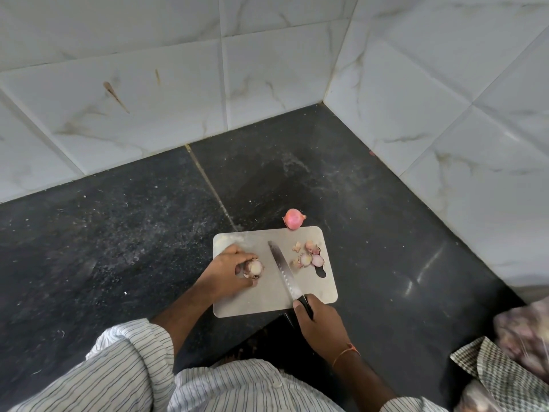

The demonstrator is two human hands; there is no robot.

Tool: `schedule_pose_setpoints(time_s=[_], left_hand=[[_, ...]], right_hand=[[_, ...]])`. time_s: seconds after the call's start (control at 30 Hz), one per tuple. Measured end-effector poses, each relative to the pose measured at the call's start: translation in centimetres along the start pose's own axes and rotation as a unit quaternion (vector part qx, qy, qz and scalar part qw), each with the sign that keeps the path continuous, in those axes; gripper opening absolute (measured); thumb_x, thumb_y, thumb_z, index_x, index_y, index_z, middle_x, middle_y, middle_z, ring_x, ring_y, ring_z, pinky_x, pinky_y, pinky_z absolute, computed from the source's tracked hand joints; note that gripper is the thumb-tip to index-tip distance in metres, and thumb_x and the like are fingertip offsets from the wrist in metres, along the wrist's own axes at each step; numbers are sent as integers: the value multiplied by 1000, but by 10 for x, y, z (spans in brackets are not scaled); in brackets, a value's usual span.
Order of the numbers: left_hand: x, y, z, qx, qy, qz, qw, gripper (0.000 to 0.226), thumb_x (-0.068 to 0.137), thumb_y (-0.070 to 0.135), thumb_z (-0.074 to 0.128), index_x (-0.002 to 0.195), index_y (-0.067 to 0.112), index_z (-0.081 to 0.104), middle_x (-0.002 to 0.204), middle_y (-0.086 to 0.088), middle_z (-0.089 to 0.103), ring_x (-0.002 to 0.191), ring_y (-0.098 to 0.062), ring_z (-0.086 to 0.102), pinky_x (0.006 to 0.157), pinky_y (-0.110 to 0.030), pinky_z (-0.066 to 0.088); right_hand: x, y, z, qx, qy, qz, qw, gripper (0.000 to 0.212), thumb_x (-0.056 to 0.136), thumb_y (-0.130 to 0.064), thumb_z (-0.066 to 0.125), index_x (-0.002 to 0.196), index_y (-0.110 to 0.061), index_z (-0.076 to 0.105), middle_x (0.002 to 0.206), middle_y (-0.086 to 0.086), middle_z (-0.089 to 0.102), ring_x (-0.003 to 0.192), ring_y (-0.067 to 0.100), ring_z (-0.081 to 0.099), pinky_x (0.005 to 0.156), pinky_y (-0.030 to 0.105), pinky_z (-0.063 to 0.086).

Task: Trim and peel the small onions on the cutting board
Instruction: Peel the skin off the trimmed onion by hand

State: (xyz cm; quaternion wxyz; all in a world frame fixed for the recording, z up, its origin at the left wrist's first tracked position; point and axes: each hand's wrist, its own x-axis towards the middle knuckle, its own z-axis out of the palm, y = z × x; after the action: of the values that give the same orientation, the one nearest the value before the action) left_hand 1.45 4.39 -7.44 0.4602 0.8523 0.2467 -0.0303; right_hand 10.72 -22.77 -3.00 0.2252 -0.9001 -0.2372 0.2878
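A pale grey cutting board [261, 298] lies on the dark counter. My left hand [228, 270] grips a small onion [254, 268] at the board's left side, its cut face turned right. My right hand [320, 328] holds the black handle of a knife [282, 272]; the blade lies across the middle of the board, tip pointing away. Cut onion ends and skin scraps [309, 255] lie on the board's right part. A whole pink onion [294, 219] sits on the counter just beyond the board's far edge.
White tiled walls [267, 84] meet in a corner behind the black stone counter [118, 233]. A checked cloth [499, 373] and a blurred bag of onions [525, 331] lie at the lower right.
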Motion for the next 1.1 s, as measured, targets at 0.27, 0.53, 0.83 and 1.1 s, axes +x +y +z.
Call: schedule_pose_setpoints(time_s=[0.27, 0.53, 0.83, 1.1], left_hand=[[-3, 6, 1, 14, 8, -10, 1000, 65, 75, 38, 94, 136, 37, 71, 113, 19, 56, 99, -5, 62, 91, -16, 49], [-9, 10, 3, -15, 23, -6, 1000, 50, 81, 44, 89, 128, 36, 76, 109, 17, 63, 95, -1, 66, 84, -9, 49], [-14, 20, 5, -81, -12, 15, 997, 43, 88, 33, 88, 130, 30, 77, 109, 11, 67, 86, 1, 67, 84, -15, 52], [-18, 37, 6, -192, -136, 10, 972, 32, 98, 54, 74, 125, 40, 79, 108, -8, 80, 90, -15, 69, 81, -32, 57]], right_hand=[[10, 7, -15, -98, 28, -36, 994, 15, 104, -44, 52, 109, -30, 53, 88, -7, 69, 75, 15, 64, 68, 32, 55], [16, 23, -19, -154, 59, -45, 985, 23, 101, -36, 55, 121, -28, 59, 115, -6, 66, 97, 19, 64, 79, 35, 55], [23, 16, -24, -170, 63, -76, 980, 28, 99, -41, 57, 125, -33, 56, 122, -11, 57, 109, 16, 56, 85, 36, 56], [42, -28, -29, 20, -25, -233, 972, 68, 90, -31, 73, 154, -34, 49, 155, -19, 47, 144, -1, 40, 120, 20, 31]])
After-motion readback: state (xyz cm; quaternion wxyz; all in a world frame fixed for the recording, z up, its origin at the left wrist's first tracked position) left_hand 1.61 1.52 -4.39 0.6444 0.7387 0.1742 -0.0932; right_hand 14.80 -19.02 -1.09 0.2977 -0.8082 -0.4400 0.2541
